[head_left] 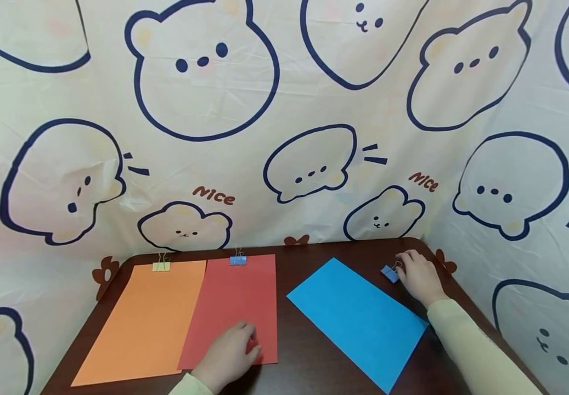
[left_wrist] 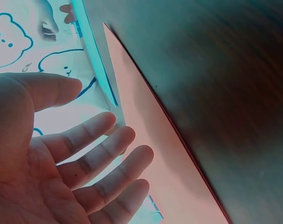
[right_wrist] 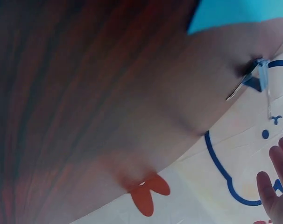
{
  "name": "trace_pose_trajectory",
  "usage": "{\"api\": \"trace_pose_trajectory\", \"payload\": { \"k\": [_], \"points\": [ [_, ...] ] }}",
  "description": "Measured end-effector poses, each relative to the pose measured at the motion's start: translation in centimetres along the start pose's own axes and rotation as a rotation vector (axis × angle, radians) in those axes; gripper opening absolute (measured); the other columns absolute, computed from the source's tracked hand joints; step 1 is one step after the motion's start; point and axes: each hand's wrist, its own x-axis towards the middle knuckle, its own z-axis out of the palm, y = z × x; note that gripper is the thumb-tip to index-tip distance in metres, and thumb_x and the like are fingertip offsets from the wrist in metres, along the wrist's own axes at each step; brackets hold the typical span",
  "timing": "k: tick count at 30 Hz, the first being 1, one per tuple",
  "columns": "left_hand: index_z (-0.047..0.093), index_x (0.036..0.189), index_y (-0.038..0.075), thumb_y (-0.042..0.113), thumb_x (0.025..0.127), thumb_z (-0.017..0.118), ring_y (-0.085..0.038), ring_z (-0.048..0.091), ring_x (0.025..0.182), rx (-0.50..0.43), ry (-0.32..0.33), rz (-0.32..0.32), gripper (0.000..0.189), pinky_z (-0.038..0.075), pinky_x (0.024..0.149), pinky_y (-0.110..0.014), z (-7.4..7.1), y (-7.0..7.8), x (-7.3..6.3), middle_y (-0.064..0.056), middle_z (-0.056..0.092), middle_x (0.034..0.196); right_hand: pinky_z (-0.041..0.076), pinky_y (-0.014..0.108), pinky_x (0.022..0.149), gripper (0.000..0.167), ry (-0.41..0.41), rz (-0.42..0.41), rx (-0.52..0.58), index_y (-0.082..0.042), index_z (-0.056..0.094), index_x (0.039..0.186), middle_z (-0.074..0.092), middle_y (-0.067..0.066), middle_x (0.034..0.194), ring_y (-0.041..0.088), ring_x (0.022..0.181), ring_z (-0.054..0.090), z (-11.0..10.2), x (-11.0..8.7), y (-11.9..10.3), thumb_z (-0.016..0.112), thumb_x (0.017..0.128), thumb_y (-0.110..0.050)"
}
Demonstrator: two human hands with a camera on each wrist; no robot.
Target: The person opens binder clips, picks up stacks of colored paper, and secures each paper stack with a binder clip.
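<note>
My left hand (head_left: 229,354) hovers over the lower part of a red sheet of paper (head_left: 242,296). In the left wrist view its fingers are spread, slightly bent, and hold nothing. At the far right of the table, my right hand (head_left: 418,275) is beside a loose blue binder clip (head_left: 390,273), overlapping its wire handles in the head view. The right wrist view shows the same binder clip (right_wrist: 256,80) standing apart from the extended fingertips (right_wrist: 264,179). Between the hands, a blue sheet of paper (head_left: 358,321) lies at an angle.
An orange sheet (head_left: 141,323) lies left of the red one, their edges meeting. A yellow binder clip (head_left: 161,266) sits on its top edge, and another blue binder clip (head_left: 238,260) on the red sheet's. Behind the dark wooden table (head_left: 299,351) hangs a bear-print cloth (head_left: 244,164).
</note>
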Motion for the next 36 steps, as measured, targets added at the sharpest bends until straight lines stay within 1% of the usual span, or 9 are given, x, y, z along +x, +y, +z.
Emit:
{"api": "trace_pose_trajectory", "payload": {
  "k": [3, 6, 11, 21, 25, 32, 36],
  "points": [
    [0.060, 0.087, 0.013, 0.026, 0.091, 0.078, -0.013, 0.045, 0.065, 0.000, -0.002, -0.008, 0.022, 0.039, 0.058, -0.030, 0.0, 0.0, 0.0, 0.002, 0.048, 0.075, 0.049, 0.065, 0.094, 0.043, -0.014, 0.028, -0.017, 0.004, 0.059, 0.134, 0.057, 0.029, 0.131, 0.047, 0.114, 0.059, 0.2, 0.2, 0.4, 0.069, 0.097, -0.015],
    [0.061, 0.088, 0.013, 0.027, 0.090, 0.078, -0.014, 0.046, 0.066, 0.005, -0.005, -0.024, 0.022, 0.041, 0.059, -0.031, 0.0, 0.1, 0.1, 0.002, 0.049, 0.076, 0.049, 0.066, 0.094, 0.046, -0.041, 0.064, -0.018, 0.005, 0.057, 0.137, 0.056, 0.031, 0.133, 0.049, 0.116, 0.058, 0.4, 0.3, 0.6, 0.068, 0.098, -0.017],
    [0.062, 0.089, 0.013, 0.028, 0.090, 0.079, -0.014, 0.047, 0.067, 0.002, -0.012, -0.047, 0.023, 0.042, 0.059, -0.032, 0.0, 0.1, -0.1, 0.002, 0.051, 0.077, 0.048, 0.067, 0.093, 0.044, -0.088, 0.106, -0.008, 0.006, 0.059, 0.134, 0.057, 0.032, 0.131, 0.050, 0.115, 0.059, 0.8, 0.5, 0.3, 0.067, 0.099, -0.019],
    [0.060, 0.087, 0.014, 0.027, 0.090, 0.079, -0.014, 0.045, 0.066, 0.004, 0.004, -0.027, 0.023, 0.040, 0.058, -0.031, 0.0, 0.1, -0.4, 0.002, 0.049, 0.077, 0.052, 0.065, 0.089, 0.042, -0.132, 0.143, 0.002, 0.011, 0.060, 0.130, 0.059, 0.033, 0.125, 0.048, 0.109, 0.061, 1.2, 0.9, -0.7, 0.065, 0.100, -0.018],
    [0.060, 0.087, 0.014, 0.026, 0.090, 0.078, -0.014, 0.045, 0.067, 0.009, 0.004, -0.030, 0.022, 0.040, 0.059, -0.031, 0.1, 0.2, -0.4, 0.003, 0.049, 0.077, 0.052, 0.065, 0.089, 0.042, -0.153, 0.164, 0.002, 0.011, 0.059, 0.131, 0.059, 0.033, 0.125, 0.048, 0.108, 0.062, 1.4, 0.9, -0.6, 0.064, 0.101, -0.018],
    [0.061, 0.087, 0.013, 0.026, 0.090, 0.078, -0.014, 0.046, 0.067, -0.001, -0.007, -0.043, 0.022, 0.040, 0.058, -0.031, 0.0, 0.4, -0.3, 0.002, 0.049, 0.076, 0.055, 0.062, 0.085, 0.037, -0.170, 0.173, 0.015, 0.011, 0.062, 0.126, 0.063, 0.031, 0.118, 0.045, 0.101, 0.065, 1.7, 0.9, -0.3, 0.064, 0.100, -0.016],
    [0.060, 0.087, 0.013, 0.025, 0.090, 0.078, -0.014, 0.046, 0.066, -0.004, -0.007, -0.041, 0.022, 0.040, 0.058, -0.031, 0.0, 0.4, -0.3, 0.001, 0.048, 0.076, 0.056, 0.059, 0.081, 0.032, -0.187, 0.179, 0.029, 0.009, 0.065, 0.121, 0.065, 0.028, 0.114, 0.042, 0.096, 0.067, 1.6, 0.9, -0.4, 0.063, 0.101, -0.016]
  ]
}}
